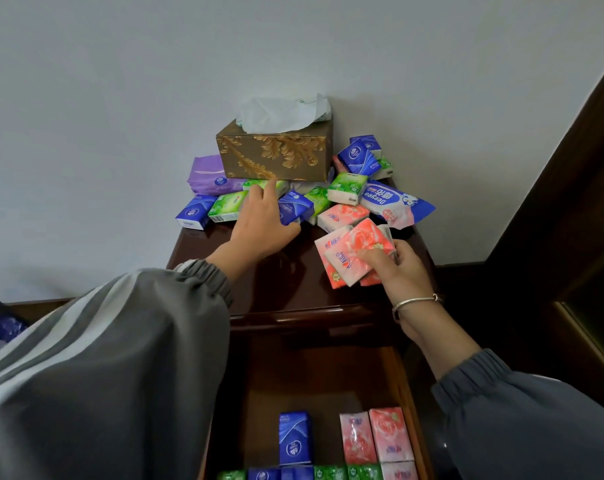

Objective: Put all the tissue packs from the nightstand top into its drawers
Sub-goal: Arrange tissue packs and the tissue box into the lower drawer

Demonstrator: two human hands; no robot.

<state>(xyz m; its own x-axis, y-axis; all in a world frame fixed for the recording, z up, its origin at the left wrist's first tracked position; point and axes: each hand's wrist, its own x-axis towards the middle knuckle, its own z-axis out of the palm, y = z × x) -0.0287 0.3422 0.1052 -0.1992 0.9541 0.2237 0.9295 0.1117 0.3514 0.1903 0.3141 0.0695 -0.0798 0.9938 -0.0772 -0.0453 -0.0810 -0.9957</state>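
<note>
Far left of the nightstand (276, 282) top: purple pack (207, 176) against the wall, with a blue pack (193, 213) and a green pack (226, 206) in front of it. Gold tissue box (276, 150) sits mid-back on the pile, a tissue sticking out of the top. Left grip (264, 220) is open, fingers stretched, tips on a second green pack (266, 187) under the box edge, thumb side by a second blue pack (293, 207). To the right, more green, blue and pink packs lie loose, plus a wipes pack (394, 202) at the right edge. Right grip (402, 268) is closed around a fan of pink packs (356, 254), held just above the nightstand top; bracelet (415, 303) on the wrist. Below, the drawer (311, 375) is open, with the stowed packs (294, 438) (blue, green, pink) in rows at its near end.
</note>
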